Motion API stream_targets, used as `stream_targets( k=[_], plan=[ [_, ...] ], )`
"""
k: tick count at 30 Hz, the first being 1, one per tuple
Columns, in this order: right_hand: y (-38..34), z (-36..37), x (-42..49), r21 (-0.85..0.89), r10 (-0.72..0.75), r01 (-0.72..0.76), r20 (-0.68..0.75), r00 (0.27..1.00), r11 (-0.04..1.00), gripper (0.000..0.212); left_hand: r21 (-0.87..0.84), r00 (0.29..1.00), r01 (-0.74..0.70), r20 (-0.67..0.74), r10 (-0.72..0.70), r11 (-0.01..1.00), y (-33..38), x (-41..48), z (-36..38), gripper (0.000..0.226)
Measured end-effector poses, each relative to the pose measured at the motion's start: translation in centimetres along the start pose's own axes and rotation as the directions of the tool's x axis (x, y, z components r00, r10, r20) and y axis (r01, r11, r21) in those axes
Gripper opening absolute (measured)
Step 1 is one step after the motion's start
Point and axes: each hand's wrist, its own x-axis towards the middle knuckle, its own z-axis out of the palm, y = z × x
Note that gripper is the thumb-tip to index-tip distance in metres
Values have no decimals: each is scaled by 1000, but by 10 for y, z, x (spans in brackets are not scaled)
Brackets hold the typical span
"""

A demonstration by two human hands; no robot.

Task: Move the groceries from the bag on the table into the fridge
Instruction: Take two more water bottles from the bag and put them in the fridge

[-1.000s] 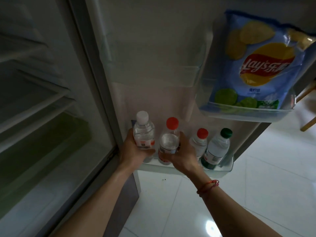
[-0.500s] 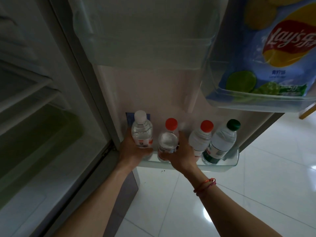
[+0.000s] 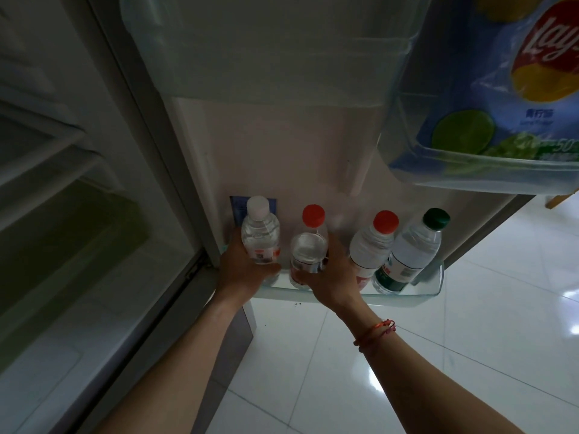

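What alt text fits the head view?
Left hand grips a white-capped bottle and right hand a red-capped bottle, in the fridge door's bottom shelf. Beside them lean a second red-capped bottle and a green-capped bottle; a chip bag sits in the shelf above.

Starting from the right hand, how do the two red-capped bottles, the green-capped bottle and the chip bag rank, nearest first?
1. Held red-capped bottle, gripped by the right hand, mid-shelf.
2. Other red-capped bottle, just right of it.
3. Green-capped bottle, shelf's right end.
4. Chip bag, upper door shelf, top right.
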Motion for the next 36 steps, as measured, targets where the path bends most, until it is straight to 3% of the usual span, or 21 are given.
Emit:
stream_targets(
  k=[14, 20, 24, 29, 32, 36],
  plan=[
    [-3, 0, -2, -53, 32, -31, 13, 999, 998, 78, 41, 999, -43, 29, 41, 998, 7, -8, -7, 80],
    [-13, -6, -13, -76, 32, -30, 17, 999, 997, 76, 25, 989, -147, 4, 147, 989, 28, -25, -25, 79],
    [-26, -17, -30, -120, -13, 17, 29, 1000, 993, 76, 131, 973, -224, -33, 230, 966, 43, -46, -37, 76],
    [-50, -32, -58, -277, -41, 47, 28, 999, 960, 92, 293, 954, -275, -36, 298, 916, 67, -84, -58, 76],
    [-65, -45, -78, -358, -88, 94, 33, 996, 929, 89, 405, 915, -351, -40, 400, 844, 81, -110, -72, 69],
    [-85, -64, -105, -456, -176, 181, 54, 983, 871, 81, 556, 894, -346, -48, 445, 756, 94, -138, -92, 76]
  ],
)
